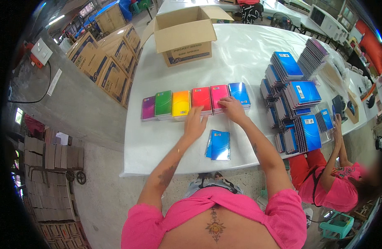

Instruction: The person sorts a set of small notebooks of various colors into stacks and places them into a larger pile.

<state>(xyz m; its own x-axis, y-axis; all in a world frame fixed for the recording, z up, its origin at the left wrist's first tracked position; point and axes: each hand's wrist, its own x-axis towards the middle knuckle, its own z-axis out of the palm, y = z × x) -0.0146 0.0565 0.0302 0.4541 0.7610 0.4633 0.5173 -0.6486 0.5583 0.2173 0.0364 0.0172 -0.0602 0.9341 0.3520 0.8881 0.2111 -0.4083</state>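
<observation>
- Your white surface fills the middle of the frame and carries everything you are handling.
- The open box stands at the top centre of that surface, beyond your row, flaps spread; its inside is mostly hidden.
- Piles of blue notebooks crowd the right of the frame, well apart from your hands.
- Your row of notebook stacks lies mid-frame, from left to right: purple, green, yellow, red, pink and blue.
- Two loose blue notebooks overlap below the row, between your forearms.
- Your left hand is at the red stack's lower edge, fingers bent, thumb apart; you can't tell from here whether they pinch.
- Your right hand has its bent fingers at the pink stack's lower right; their grip can't be told either.
- You seem to be lining up the stacks; the next move probably calls for light, even pressure that keeps the red and pink edges square.
</observation>
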